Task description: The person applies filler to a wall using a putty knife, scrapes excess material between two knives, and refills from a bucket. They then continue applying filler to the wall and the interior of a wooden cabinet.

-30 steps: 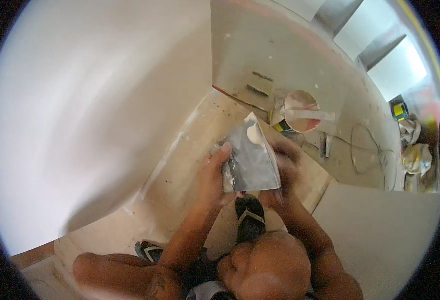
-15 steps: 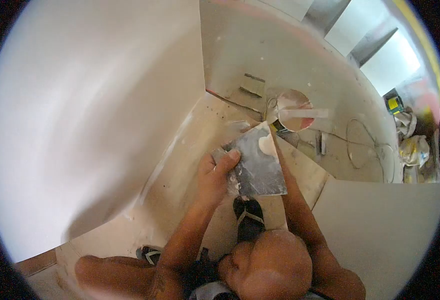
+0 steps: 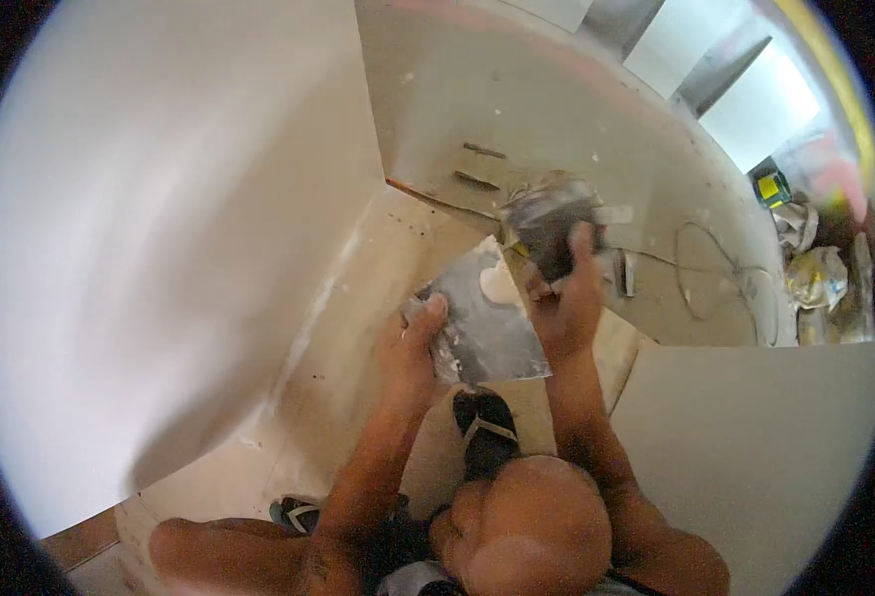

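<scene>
Since a moment ago the right hand [image 3: 569,303] has come up from behind the metal plate [image 3: 484,316], its fingers closed around a blurred trowel [image 3: 549,223] just beyond it. The left hand [image 3: 410,348] pinches the plate's left edge, a white dab [image 3: 499,286] lying near its far corner.

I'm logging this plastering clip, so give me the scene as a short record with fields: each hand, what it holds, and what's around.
left hand: left hand grips the edge of a flat metal plate, thumb on top
plate load: a white dab of filler near its far corner
right hand: right hand raised beyond the plate, holding a blurred dark tool
left of hands: large pale wall panel
below: a foot in a dark sandal
floor: cable loop
</scene>
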The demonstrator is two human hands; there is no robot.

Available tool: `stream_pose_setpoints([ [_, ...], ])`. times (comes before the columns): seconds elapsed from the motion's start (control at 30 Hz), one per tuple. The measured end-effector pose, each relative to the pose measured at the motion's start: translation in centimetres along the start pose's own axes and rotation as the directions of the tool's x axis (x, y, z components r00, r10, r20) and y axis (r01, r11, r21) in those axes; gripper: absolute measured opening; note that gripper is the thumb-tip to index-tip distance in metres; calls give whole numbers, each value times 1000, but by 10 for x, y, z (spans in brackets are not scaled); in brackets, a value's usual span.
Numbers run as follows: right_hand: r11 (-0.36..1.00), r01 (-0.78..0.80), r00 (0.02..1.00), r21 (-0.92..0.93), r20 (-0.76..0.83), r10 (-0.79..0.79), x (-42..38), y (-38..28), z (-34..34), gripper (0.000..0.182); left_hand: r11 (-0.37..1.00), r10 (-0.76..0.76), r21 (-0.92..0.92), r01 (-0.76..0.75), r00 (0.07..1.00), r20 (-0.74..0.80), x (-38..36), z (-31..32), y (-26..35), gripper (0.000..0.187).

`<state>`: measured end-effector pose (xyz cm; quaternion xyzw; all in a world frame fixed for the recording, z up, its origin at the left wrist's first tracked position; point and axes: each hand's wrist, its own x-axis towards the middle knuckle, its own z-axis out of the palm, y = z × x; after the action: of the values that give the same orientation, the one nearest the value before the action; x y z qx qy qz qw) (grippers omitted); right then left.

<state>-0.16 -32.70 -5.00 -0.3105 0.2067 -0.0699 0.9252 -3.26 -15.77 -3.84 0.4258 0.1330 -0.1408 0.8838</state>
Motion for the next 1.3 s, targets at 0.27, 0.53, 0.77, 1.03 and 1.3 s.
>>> stream_pose_setpoints([
  [0.27,-134,821,475,-555,794,-379,-35,22,-68,27,993,92,-72,-95,995,-42,14,-13,2,45],
  [0.53,957,288,943,-47,-160,-292,-72,-9,6,30,969,236,-95,-228,969,72,18,-4,8,44],
  [0.77,916,81,997,-392,25,-78,-72,8,10,30,857,166,473,-205,978,123,3,-6,8,39],
  [1.03,834,101,995,-543,46,-90,-62,-14,24,27,567,-105,816,-115,972,210,-5,8,48,44],
  [1.3,788,85,988,-609,153,12,-51,-23,10,28,491,-196,847,-203,922,335,-5,8,67,44],
])
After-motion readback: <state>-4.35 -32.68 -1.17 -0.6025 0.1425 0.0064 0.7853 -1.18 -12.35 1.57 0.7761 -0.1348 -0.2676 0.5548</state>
